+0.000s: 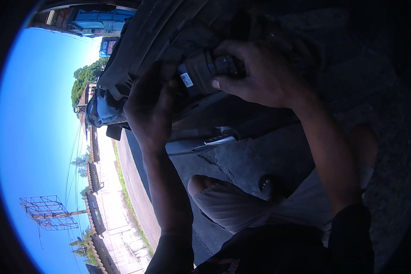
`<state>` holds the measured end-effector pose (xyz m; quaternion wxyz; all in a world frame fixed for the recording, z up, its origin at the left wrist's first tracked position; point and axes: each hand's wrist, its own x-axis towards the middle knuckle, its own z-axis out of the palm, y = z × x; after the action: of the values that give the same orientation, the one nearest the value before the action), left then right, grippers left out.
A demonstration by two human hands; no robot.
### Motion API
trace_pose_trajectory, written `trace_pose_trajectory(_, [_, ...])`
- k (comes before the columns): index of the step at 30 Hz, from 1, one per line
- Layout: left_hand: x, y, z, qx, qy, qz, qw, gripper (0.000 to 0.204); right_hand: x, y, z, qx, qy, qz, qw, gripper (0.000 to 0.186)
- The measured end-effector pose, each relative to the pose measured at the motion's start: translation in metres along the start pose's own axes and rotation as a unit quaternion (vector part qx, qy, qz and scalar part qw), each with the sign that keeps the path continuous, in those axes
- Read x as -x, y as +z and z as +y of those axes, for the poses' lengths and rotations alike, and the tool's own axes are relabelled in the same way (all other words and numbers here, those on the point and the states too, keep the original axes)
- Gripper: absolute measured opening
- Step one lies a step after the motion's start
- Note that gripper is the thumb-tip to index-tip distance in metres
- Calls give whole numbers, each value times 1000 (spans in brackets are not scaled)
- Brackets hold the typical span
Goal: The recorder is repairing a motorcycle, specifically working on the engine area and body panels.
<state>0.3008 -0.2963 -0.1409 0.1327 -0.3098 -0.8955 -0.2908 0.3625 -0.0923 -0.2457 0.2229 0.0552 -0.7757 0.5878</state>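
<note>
A black boxy component (196, 77) with a small white label sits among the dark plastic parts of a vehicle. My right hand (255, 73) grips its right side, thumb bent low against it and index finger arched over the top. My left hand (150, 109) is at the component's left, thumb raised beside it and fingers curled into deep shadow, so what they hold cannot be made out.
Dark vehicle bodywork (137, 36) surrounds my hands, with a silver-trimmed lower piece (219, 139) beneath. My bent leg (228, 205) and sandalled foot (267, 187) are over cracked pavement (223, 160). Off left lie a sunlit white wall (123, 205), trees and a billboard frame.
</note>
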Motion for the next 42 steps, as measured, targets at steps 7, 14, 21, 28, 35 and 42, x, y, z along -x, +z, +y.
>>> trace_pose_trajectory(7, [3, -3, -9, -36, 4, -3, 999, 59, 2, 14, 5, -15, -42, 82, 996, 41])
trace_pose_trajectory(14, [27, 11, -2, -203, 59, -7, 977, 72, 7, 22, 6, -31, -29, 89, 995, 43])
trace_pose_trajectory(21, [35, 19, -4, -262, 98, -9, 960, 81, 4, 11, 1, 21, -62, 65, 996, 49])
trace_pose_trajectory(28, [36, 12, 2, -250, 69, -58, 964, 111, -3, -8, -2, 100, -66, -20, 993, 54])
trace_pose_trajectory(35, [42, 15, -1, -249, 71, -57, 964, 114, -10, -5, 2, 70, -106, -11, 992, 54])
trace_pose_trajectory(42, [73, 38, 17, -229, 28, 16, 973, 67, -5, 11, -2, 18, -95, 14, 995, 54])
